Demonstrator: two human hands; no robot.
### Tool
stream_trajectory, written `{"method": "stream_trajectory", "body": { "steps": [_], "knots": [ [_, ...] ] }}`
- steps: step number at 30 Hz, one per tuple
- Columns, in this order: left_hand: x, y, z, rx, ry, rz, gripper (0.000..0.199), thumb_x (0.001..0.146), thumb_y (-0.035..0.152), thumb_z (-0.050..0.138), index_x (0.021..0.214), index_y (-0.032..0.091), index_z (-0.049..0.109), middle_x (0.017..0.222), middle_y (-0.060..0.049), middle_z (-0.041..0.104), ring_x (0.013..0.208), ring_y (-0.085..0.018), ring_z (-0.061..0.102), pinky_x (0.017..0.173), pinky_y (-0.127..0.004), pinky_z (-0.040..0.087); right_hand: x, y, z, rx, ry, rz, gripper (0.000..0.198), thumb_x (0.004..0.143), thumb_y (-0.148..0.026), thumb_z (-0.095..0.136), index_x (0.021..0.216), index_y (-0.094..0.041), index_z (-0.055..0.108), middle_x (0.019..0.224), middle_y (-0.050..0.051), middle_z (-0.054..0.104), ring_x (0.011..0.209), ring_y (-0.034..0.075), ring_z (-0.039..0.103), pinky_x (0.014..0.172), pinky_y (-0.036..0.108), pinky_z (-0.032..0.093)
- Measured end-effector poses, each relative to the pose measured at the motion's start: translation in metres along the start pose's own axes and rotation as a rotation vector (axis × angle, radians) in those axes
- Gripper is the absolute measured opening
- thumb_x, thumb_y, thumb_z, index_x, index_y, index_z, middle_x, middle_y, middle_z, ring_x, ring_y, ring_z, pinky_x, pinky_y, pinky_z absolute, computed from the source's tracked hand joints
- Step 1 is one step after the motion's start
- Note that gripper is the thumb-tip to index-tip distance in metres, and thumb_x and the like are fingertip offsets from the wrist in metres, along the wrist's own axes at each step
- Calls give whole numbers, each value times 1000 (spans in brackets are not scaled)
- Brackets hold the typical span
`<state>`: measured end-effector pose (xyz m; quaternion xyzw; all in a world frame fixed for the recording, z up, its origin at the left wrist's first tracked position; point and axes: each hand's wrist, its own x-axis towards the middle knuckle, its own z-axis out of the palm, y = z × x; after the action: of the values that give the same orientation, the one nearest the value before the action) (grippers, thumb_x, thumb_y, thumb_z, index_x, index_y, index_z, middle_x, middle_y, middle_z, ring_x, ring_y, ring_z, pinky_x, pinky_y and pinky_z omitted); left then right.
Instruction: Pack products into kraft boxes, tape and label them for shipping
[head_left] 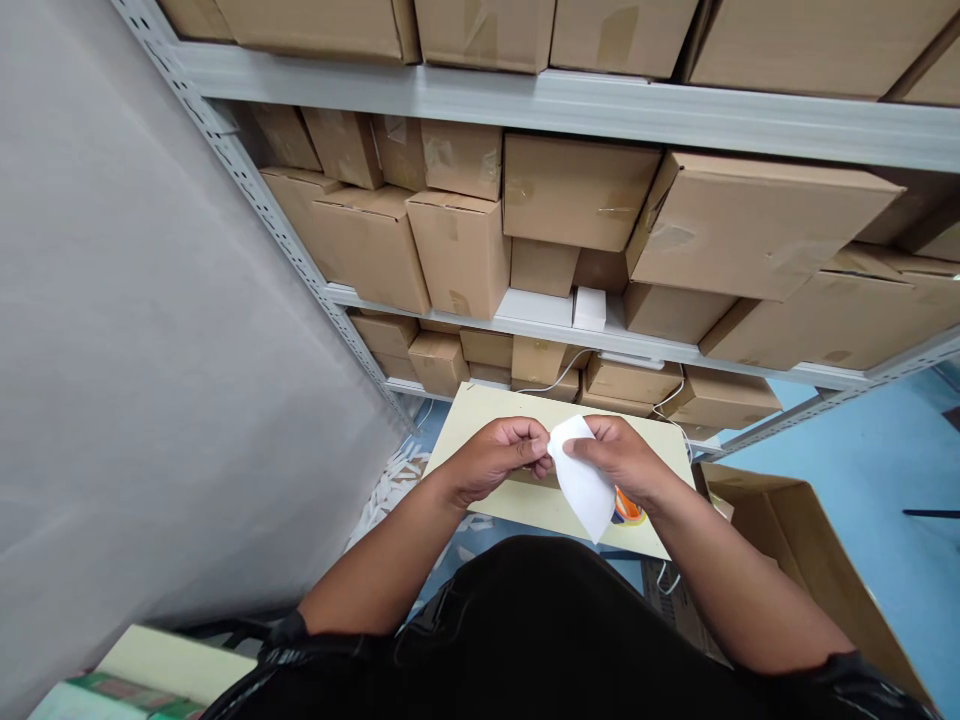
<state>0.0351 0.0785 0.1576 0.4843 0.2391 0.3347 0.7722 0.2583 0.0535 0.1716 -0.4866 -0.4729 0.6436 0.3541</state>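
A white, paper-like sheet (pixel 583 488), pointed at its lower end, is in front of me above the small table. My right hand (pixel 621 455) grips it, thumb on the near face and fingers behind. At the sheet's upper left edge, my left hand (pixel 506 458) is closed in a pinch on a small white corner. Its fingertips partly hide that corner. Under the hands lies the pale yellow tabletop (pixel 469 425). A brown cardboard piece on it is mostly covered by my hands. Beside my right wrist sits an orange and blue round object (pixel 628 508), partly hidden by the sheet.
Metal shelving (pixel 525 95) packed with cardboard boxes (pixel 577 190) rises behind the table. White scraps (pixel 390 490) litter the blue floor at left, beside a grey wall (pixel 150 300). An open carton (pixel 795 530) stands at right. White cables (pixel 559 375) hang near the lower shelf.
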Motion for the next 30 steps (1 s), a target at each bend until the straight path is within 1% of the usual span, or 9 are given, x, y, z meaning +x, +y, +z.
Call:
{"method": "stream_trajectory", "body": {
  "steps": [3,5,10,12,14,16,24,27,30],
  "knots": [
    [4,-9,8,-1,28,24,42,81,52,85,84,13,69,76,-5,68,71,-14,62,72,-27,49,5,9,0,21,-57,5,31,77,-44,80,90,-16,74,77,4,73,63,17,62,58,28,45],
    [7,-15,13,15,74,65,39,84,51,82,86,14,69,77,-4,67,71,-14,62,73,-27,49,9,17,1,29,-25,-38,34,77,-46,80,95,-17,72,81,5,72,68,18,63,65,31,48],
    [16,-28,28,181,306,165,26,88,40,73,81,16,66,73,0,64,69,-12,58,72,-26,48,12,35,2,-169,462,-396,55,65,-41,88,112,-23,66,109,6,67,100,24,62,87,36,51],
    [19,-34,36,284,389,179,22,88,36,70,79,17,65,70,1,63,68,-12,57,69,-25,47,6,41,-1,-218,452,-458,35,74,-41,82,101,-23,67,101,4,67,95,22,60,86,35,50],
    [22,-41,43,377,443,189,19,87,33,67,78,17,65,69,2,62,67,-12,56,68,-25,46,0,45,-4,-164,307,-431,22,84,-44,73,87,-23,67,86,2,66,82,19,60,79,33,50],
    [25,-48,50,445,483,206,18,87,32,65,78,17,66,70,2,63,67,-13,56,68,-25,46,-3,48,-7,-82,205,-369,23,86,-45,70,81,-22,67,77,1,66,74,18,60,72,31,49],
    [38,-92,66,446,664,181,14,83,29,63,77,17,67,73,0,67,69,-13,59,66,-24,45,10,70,-32,-28,172,-195,18,76,-39,71,74,-21,68,67,0,67,67,18,62,69,30,49],
    [29,-118,49,405,783,113,12,79,28,63,75,17,66,70,1,64,65,-12,56,64,-24,44,22,86,-38,-25,215,-157,17,78,-38,69,75,-22,68,65,-1,66,65,17,61,66,28,48],
    [1,-141,13,327,910,25,10,74,27,63,75,17,65,66,3,60,63,-11,54,63,-24,44,41,101,-35,25,277,-119,15,80,-36,68,76,-21,66,63,-2,64,62,15,58,62,26,47]
  ]
}}
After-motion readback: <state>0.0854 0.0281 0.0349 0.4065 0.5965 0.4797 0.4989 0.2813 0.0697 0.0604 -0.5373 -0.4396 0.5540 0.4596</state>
